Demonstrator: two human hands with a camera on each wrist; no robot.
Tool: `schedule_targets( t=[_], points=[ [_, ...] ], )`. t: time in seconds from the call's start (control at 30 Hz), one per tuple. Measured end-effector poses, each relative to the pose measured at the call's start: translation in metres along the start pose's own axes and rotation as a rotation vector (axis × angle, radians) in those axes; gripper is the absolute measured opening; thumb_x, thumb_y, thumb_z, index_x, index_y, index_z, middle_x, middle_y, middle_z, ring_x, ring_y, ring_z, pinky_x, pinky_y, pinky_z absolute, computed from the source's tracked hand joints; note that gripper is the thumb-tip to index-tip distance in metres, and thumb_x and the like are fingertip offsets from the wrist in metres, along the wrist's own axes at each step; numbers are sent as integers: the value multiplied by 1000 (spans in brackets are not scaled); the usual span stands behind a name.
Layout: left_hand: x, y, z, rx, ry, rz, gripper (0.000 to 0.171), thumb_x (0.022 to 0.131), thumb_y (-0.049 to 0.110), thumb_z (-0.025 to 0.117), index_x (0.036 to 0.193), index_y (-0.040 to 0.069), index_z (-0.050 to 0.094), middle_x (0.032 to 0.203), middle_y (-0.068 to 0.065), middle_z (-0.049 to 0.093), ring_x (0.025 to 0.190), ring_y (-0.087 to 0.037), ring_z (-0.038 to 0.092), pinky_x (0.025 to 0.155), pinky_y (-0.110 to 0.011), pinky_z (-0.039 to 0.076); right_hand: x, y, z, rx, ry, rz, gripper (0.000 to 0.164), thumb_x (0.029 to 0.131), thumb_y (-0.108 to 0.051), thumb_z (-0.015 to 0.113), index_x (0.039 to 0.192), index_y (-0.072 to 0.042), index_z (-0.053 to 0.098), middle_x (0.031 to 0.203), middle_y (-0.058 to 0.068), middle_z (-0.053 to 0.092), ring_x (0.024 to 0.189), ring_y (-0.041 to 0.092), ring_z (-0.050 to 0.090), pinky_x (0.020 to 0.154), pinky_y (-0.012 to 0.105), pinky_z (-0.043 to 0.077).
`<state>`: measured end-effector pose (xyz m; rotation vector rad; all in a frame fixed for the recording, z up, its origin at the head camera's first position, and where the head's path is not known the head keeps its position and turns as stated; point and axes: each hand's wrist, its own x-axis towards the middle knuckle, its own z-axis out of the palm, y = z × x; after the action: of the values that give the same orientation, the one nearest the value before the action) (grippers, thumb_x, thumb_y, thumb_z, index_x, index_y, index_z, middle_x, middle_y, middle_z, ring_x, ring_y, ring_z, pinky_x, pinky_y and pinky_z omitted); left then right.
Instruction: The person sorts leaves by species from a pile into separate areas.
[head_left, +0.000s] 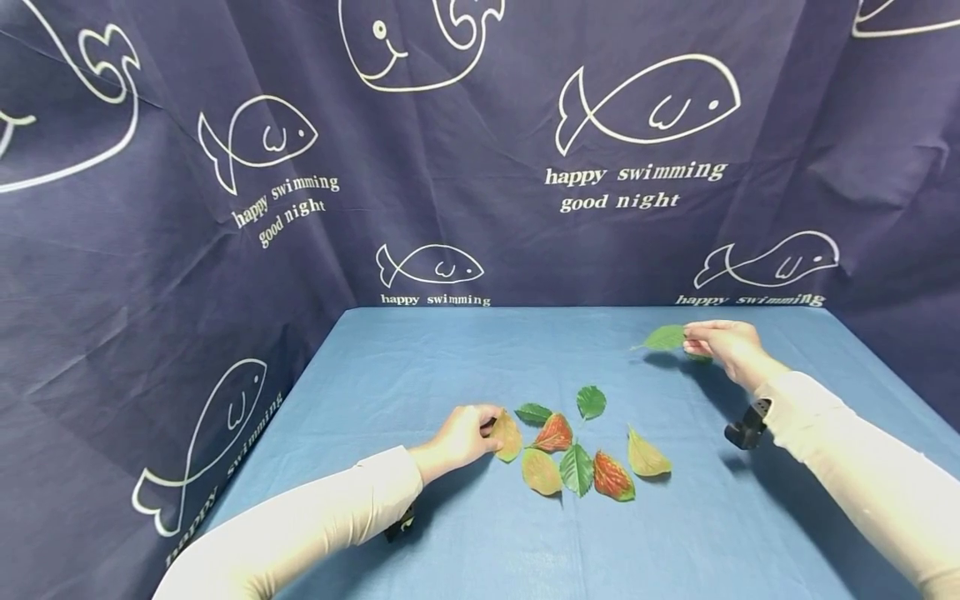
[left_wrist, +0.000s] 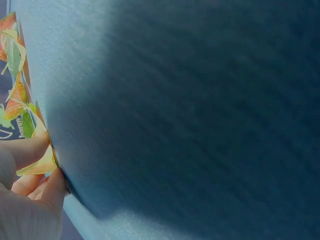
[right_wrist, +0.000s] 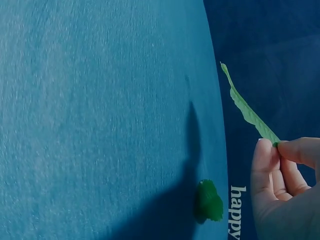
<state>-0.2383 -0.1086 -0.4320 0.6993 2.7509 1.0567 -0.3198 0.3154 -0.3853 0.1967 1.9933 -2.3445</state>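
My left hand pinches the edge of a yellow leaf between thumb and fingers, close over the cloth at the left end of a leaf group. In the left wrist view that yellow leaf stands tilted in the fingertips. Farther back on the right, my right hand holds a green leaf by one end, raised above the cloth with its shadow below. The right wrist view has this green leaf nearly edge-on. Another green leaf lies on the cloth below the hand.
Beside the left hand lie red leaves, yellow leaves and green leaves. Blue cloth covers the table. A dark fish-print curtain hangs along its back and left sides.
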Motion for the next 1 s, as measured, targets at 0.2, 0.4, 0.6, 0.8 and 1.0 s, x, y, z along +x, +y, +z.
schedule_targets(
  t=[0.2, 0.4, 0.6, 0.8, 1.0],
  points=[
    [0, -2, 0, -14, -4, 6, 40, 84, 4, 74, 123, 1, 65, 118, -15, 68, 107, -27, 67, 87, -33, 58, 3, 2, -1, -1, 22, 6, 39, 89, 11, 55, 66, -15, 72, 64, -3, 71, 59, 6, 68, 63, 17, 58],
    [0, -2, 1, -7, -6, -14, 44, 84, 6, 74, 126, 0, 63, 121, -15, 67, 109, -28, 66, 88, -32, 57, 9, 8, -1, -20, 51, 2, 38, 89, 11, 55, 66, -16, 70, 63, -4, 70, 57, 5, 68, 62, 17, 58],
    [0, -1, 2, 14, -11, -30, 46, 85, 8, 74, 129, 1, 61, 123, -15, 66, 109, -26, 66, 87, -31, 58, 20, 20, -7, -78, 115, 1, 34, 87, 9, 57, 67, -16, 68, 62, -8, 69, 57, 3, 67, 62, 16, 58],
    [1, 3, 0, 33, -13, -40, 48, 86, 9, 73, 131, 2, 60, 126, -14, 65, 108, -26, 65, 86, -33, 57, 27, 23, -7, -83, 158, 0, 31, 85, 10, 58, 68, -14, 67, 60, -7, 68, 55, 4, 66, 61, 17, 58],
    [0, 2, -1, 35, -10, -34, 46, 85, 9, 74, 129, 2, 61, 127, -13, 64, 110, -26, 65, 88, -33, 57, 24, 18, 2, -81, 203, 77, 32, 87, 11, 56, 66, -13, 62, 56, -7, 65, 52, 3, 64, 60, 17, 58]
  ],
)
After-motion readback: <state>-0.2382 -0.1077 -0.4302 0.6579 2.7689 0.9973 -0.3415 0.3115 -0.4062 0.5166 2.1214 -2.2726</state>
